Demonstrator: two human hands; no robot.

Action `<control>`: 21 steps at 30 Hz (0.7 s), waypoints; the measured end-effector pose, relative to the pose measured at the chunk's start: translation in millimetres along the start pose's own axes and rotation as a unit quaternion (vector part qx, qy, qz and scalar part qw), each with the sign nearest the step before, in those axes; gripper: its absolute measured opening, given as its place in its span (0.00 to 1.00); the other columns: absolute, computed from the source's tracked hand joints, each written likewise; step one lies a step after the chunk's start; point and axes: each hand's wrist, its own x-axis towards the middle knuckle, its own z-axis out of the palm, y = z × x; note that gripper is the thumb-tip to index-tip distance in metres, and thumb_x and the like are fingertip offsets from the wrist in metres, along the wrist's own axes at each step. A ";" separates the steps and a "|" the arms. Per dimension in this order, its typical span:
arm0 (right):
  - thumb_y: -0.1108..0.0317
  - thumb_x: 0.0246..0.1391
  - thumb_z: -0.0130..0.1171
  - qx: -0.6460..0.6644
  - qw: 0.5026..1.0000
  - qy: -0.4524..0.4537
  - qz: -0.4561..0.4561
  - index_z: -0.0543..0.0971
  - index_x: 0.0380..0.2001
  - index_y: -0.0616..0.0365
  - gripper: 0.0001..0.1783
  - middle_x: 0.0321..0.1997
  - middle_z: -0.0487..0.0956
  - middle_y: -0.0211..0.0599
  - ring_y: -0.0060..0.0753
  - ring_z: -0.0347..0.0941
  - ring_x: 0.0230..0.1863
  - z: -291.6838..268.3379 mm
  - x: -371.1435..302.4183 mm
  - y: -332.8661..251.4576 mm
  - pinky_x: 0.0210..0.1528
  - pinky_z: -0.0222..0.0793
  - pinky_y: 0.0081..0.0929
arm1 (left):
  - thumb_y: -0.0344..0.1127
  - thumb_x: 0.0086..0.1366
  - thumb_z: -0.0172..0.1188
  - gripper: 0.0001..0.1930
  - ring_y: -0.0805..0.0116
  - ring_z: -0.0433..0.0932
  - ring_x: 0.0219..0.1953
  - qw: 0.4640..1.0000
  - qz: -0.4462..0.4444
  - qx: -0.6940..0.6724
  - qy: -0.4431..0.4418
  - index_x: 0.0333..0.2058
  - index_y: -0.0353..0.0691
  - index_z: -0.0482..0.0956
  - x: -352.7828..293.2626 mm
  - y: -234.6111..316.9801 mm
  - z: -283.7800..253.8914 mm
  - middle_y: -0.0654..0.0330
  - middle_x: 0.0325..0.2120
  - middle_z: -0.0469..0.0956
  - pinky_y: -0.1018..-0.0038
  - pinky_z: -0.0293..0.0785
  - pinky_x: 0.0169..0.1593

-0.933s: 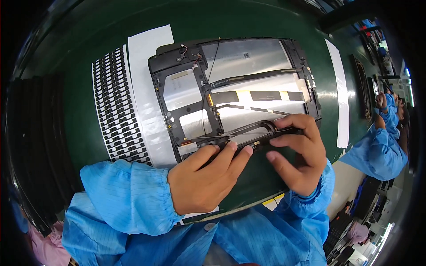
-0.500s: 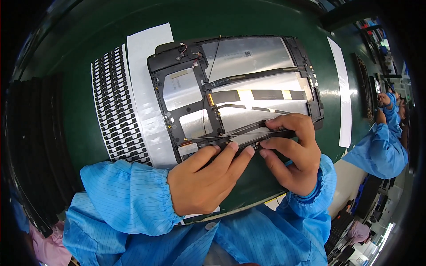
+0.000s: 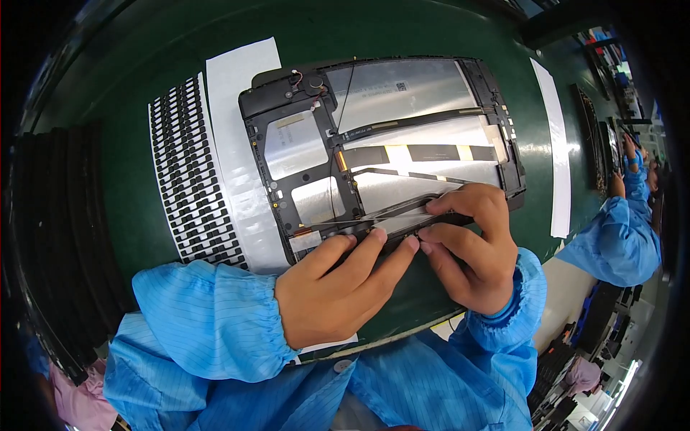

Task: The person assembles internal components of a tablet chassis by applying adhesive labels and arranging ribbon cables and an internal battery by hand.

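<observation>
An opened tablet-like device [image 3: 424,172], with a black frame and silvery inner panels, lies slightly tilted in front of me. My left hand [image 3: 338,294] presses its extended, parted fingertips on the device's near edge. To the right, my right hand [image 3: 467,251] is bent in a pinch at the same edge, its forefinger and thumb close to my left fingertips. What those fingers grip is too small to make out. A thin pale wire or strand [image 3: 402,217] runs along the near edge toward the right fingers. Black flat cables [image 3: 410,127] cross the panels.
Left of the device lie a white sheet [image 3: 241,72] and a sheet with rows of small black pieces [image 3: 187,165]. Dark stacked strips [image 3: 72,215] stand far left. A white strip [image 3: 553,151] lies right on the green table [image 3: 402,36]. A person in a blue sleeve [image 3: 611,241] works beyond.
My right fingers have shifted slightly left along the near edge, and the thin strand there has lifted. My left hand has slid a little right. The co-worker's hands have moved.
</observation>
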 end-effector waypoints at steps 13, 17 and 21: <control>0.80 0.27 0.60 0.034 0.996 0.061 -0.054 0.74 0.21 0.60 0.10 0.28 0.71 0.35 0.38 0.65 0.31 7.9 0.6 7.7 0.34 0.60 0.30 | 0.26 0.41 0.58 0.12 0.61 0.70 0.39 1.000 -0.011 -0.013 0.026 0.28 0.30 0.77 3.6 5.6 5.0 0.55 0.41 0.72 0.72 0.67 0.34; 0.81 0.27 0.61 0.089 0.994 0.067 -0.008 0.76 0.21 0.59 0.11 0.29 0.73 0.35 0.37 0.68 0.33 5.0 -4.1 11.5 0.37 0.62 0.29 | 0.25 0.39 0.58 0.18 0.56 0.71 0.41 0.997 0.021 -0.069 0.012 0.34 0.31 0.74 2.7 -2.7 -2.2 0.51 0.42 0.71 0.67 0.68 0.36; 0.81 0.27 0.62 0.110 0.989 0.089 0.030 0.77 0.22 0.58 0.12 0.29 0.74 0.35 0.37 0.69 0.35 4.6 -6.9 15.0 0.39 0.65 0.27 | 0.23 0.36 0.61 0.18 0.52 0.72 0.42 0.994 0.012 -0.107 0.033 0.32 0.32 0.74 -3.9 -6.1 -11.6 0.48 0.40 0.72 0.64 0.69 0.39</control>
